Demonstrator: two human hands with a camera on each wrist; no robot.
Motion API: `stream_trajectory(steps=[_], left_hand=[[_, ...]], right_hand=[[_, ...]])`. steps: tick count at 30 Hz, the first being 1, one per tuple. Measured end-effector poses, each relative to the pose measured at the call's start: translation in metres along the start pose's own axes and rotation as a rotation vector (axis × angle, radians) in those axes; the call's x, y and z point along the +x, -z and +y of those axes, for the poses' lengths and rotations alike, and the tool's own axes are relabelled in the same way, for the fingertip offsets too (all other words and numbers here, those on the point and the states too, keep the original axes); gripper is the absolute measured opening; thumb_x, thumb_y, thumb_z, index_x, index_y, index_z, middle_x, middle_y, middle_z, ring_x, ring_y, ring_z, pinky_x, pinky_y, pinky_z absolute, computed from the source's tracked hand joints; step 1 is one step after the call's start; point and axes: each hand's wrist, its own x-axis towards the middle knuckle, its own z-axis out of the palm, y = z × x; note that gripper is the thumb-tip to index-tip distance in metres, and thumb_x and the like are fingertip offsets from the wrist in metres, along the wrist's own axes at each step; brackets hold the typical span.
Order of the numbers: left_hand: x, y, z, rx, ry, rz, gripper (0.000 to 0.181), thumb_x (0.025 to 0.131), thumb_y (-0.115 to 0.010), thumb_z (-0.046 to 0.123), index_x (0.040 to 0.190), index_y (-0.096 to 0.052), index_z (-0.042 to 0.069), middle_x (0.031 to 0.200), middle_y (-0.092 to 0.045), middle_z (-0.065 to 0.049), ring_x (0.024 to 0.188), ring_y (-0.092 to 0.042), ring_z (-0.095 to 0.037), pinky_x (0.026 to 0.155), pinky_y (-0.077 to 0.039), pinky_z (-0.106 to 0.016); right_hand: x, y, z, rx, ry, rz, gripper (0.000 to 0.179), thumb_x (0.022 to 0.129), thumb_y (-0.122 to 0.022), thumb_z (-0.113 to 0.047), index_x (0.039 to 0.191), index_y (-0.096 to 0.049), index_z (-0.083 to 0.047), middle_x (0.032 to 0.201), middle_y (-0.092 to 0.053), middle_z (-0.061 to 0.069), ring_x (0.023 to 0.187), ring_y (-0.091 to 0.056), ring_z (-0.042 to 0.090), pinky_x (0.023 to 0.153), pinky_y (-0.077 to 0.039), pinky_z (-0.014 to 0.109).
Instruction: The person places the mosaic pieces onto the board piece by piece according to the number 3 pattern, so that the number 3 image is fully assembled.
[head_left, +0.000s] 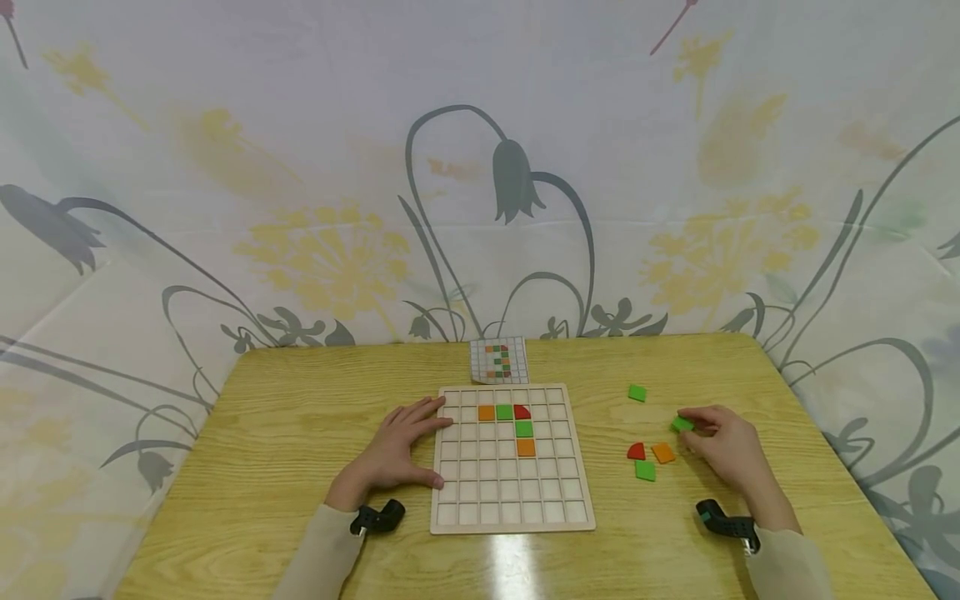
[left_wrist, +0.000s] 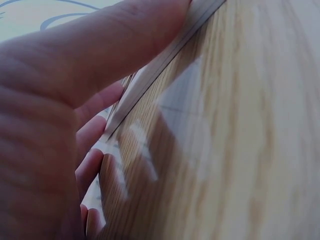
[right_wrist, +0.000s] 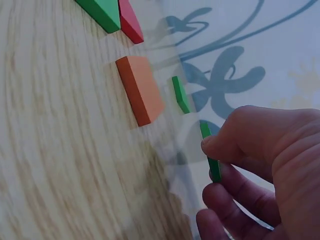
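Observation:
A pale wooden grid board (head_left: 465,492) lies mid-table. In its upper cells sit an orange square tile (head_left: 487,413), a green tile (head_left: 504,412) and a red quarter-round tile (head_left: 522,412), with a green tile (head_left: 524,429) and an orange tile (head_left: 527,447) running down below the red one. My left hand (head_left: 397,448) spans the board's left side, fingertips and thumb at its edge, fingers spread. To the right of the board, my right hand (head_left: 723,442) pinches a green tile (right_wrist: 214,167) between thumb and fingers; the right wrist view shows it edge-on.
Loose on the table's right side are a green tile (head_left: 637,393), a red quarter-round tile (head_left: 636,452), an orange tile (head_left: 663,452) and another green tile (head_left: 645,471). A printed pattern card (head_left: 480,358) lies behind the board. A flowered cloth (head_left: 360,167) hangs behind the table.

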Motion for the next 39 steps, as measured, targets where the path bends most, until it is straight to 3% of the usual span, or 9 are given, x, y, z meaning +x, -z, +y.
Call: stream_trajectory(steps=[10,16,28,39], left_hand=[[0.000,0.001,0.001,0.004,0.009,-0.006,0.093,0.070,-0.084,0.056,0.147,-0.051,0.015,0.163,-0.024,-0.008,0.150,-0.017,-0.031,0.115,-0.010,-0.061],[0.001,0.001,0.002,-0.003,0.017,-0.008,0.093,0.070,-0.085,0.054,0.147,-0.051,0.015,0.164,-0.024,-0.007,0.150,-0.016,-0.031,0.116,-0.009,-0.060],[0.000,0.001,0.002,0.003,0.018,-0.016,0.092,0.071,-0.084,0.055,0.147,-0.051,0.014,0.163,-0.024,-0.008,0.150,-0.016,-0.032,0.116,-0.010,-0.061],[0.000,0.000,0.000,0.007,0.012,-0.008,0.093,0.071,-0.083,0.058,0.147,-0.051,0.015,0.163,-0.024,-0.007,0.150,-0.017,-0.031,0.115,-0.011,-0.062]], right_hand=[[0.003,-0.003,-0.018,0.044,0.090,0.027,0.028,0.089,-0.072,-0.003,0.116,-0.071,0.004,0.108,-0.064,0.018,0.092,-0.066,0.036,0.076,-0.057,0.042],[0.005,-0.009,-0.037,0.073,0.130,-0.008,0.026,0.090,-0.070,-0.004,0.115,-0.071,0.002,0.110,-0.064,0.015,0.093,-0.064,0.033,0.078,-0.056,0.044],[0.010,-0.042,-0.065,0.068,0.260,-0.071,0.024,0.086,-0.074,-0.001,0.109,-0.074,-0.003,0.105,-0.065,0.005,0.088,-0.064,0.022,0.075,-0.056,0.039],[0.015,-0.067,-0.092,0.150,0.352,-0.135,0.024,0.082,-0.076,0.003,0.105,-0.075,-0.004,0.099,-0.063,-0.001,0.087,-0.062,0.017,0.077,-0.056,0.035]])
